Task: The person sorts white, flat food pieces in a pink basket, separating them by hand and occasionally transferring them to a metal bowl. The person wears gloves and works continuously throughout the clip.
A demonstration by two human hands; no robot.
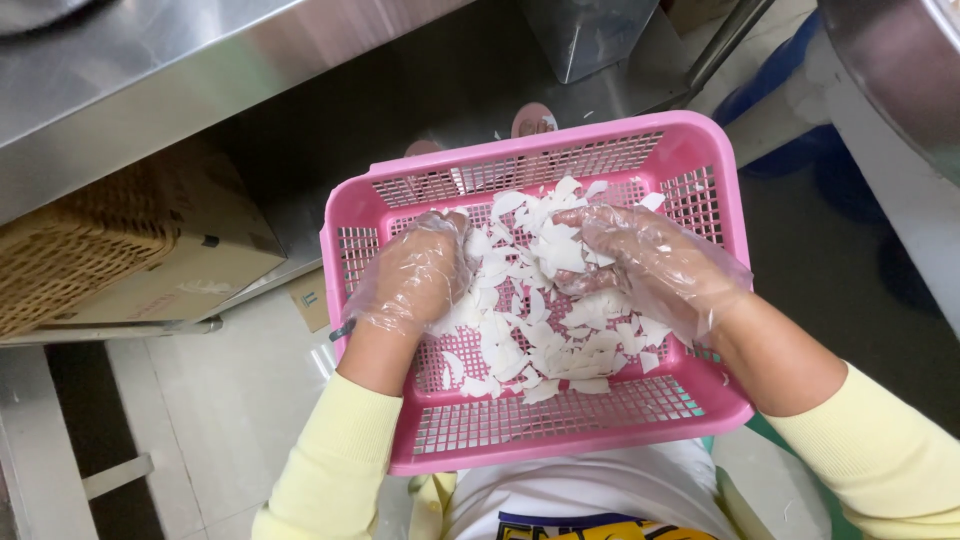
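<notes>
A pink plastic mesh basket (560, 445) rests on my lap, holding several thin white flakes (540, 330) piled in its middle. My left hand (415, 275), in a clear plastic glove, lies inside the basket at its left side, fingers curled into the flakes. My right hand (650, 262), also in a clear glove, reaches in from the right and its fingers press on the top of the pile. Both sleeves are pale yellow. What lies under the palms is hidden.
A steel counter (150, 90) runs along the upper left, with a cardboard box (210, 240) and a woven basket (70, 250) beneath it. A steel bowl rim (900, 70) sits at the upper right. Pale floor tiles (230, 400) lie below left.
</notes>
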